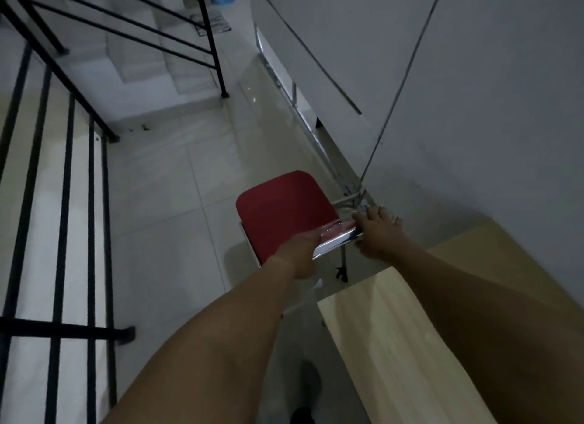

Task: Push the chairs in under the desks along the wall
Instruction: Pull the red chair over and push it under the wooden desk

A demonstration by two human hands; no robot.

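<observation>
Wooden desk nearest; pale tiled floor beyond.

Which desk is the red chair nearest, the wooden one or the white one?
The white desk: the chair sits at its near end, beyond the wooden desk. Both hands, left and right, grip its backrest.

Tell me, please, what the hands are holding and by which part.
Both hold the red chair by its backrest's shiny top edge: the left hand at the left end, the right hand at the right.

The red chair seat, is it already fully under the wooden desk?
No, the whole red chair seat still shows on open floor, beyond the end of the wooden desk.
</observation>
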